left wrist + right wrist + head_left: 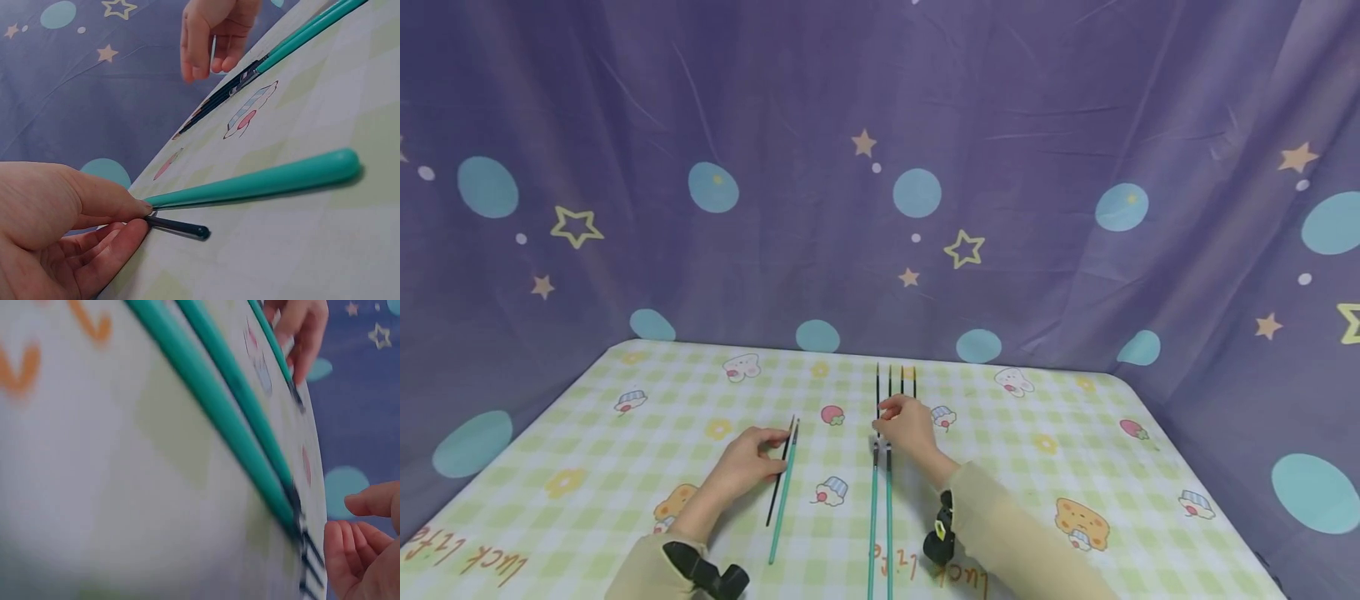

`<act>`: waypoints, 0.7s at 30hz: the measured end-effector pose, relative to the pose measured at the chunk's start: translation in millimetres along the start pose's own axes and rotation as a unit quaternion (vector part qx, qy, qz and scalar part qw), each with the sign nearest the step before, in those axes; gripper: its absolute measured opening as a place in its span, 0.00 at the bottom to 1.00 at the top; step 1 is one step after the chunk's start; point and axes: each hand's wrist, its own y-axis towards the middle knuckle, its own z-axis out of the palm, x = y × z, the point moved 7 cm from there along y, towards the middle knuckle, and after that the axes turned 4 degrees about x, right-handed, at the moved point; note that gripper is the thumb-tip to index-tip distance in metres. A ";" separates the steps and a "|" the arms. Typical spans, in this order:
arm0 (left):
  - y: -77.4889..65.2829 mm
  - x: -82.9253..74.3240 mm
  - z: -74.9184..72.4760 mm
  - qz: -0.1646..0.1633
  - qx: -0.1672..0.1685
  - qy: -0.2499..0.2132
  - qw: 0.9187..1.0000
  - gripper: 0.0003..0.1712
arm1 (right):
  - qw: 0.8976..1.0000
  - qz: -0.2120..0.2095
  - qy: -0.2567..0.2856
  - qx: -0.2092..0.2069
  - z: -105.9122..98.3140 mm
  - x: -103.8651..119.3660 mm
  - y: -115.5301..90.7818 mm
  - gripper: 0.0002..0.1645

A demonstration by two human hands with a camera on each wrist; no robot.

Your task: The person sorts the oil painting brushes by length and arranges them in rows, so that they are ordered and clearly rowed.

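My left hand (747,463) pinches a thin black paintbrush (774,502) between thumb and fingers, low over the table at left. Right beside it lies a longer green-handled paintbrush (781,512), its blunt end large in the left wrist view. My right hand (908,427) is over a row of several slender black brushes (877,385) at the middle; its thumb and fingers stand apart with nothing between them in the right wrist view. Two green-handled brushes (873,508) lie parallel just nearer me, dark ferrules pointing away. The hand partly hides the black brushes.
A pale green checked cloth (1000,467) with cartoon prints covers the table. Behind it hangs a purple curtain (790,167) with stars and blue dots. Dark wrist cameras (942,533) are strapped over both sleeves.
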 end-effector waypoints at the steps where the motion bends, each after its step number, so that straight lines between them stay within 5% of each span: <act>1: 0.1 0.0 0.1 0.000 0.000 0.000 1.000 0.27 | 1.000 0.000 0.009 0.011 3.9 3.1 -2.8 0.14; 11: -1.2 -1.0 0.4 0.000 0.001 -0.002 1.000 0.27 | 0.993 0.037 0.072 0.090 47.7 25.6 -30.6 0.16; 21: -1.4 -1.5 -1.4 0.005 0.002 0.003 1.000 0.27 | 0.988 0.040 0.070 0.128 81.8 47.2 -54.0 0.17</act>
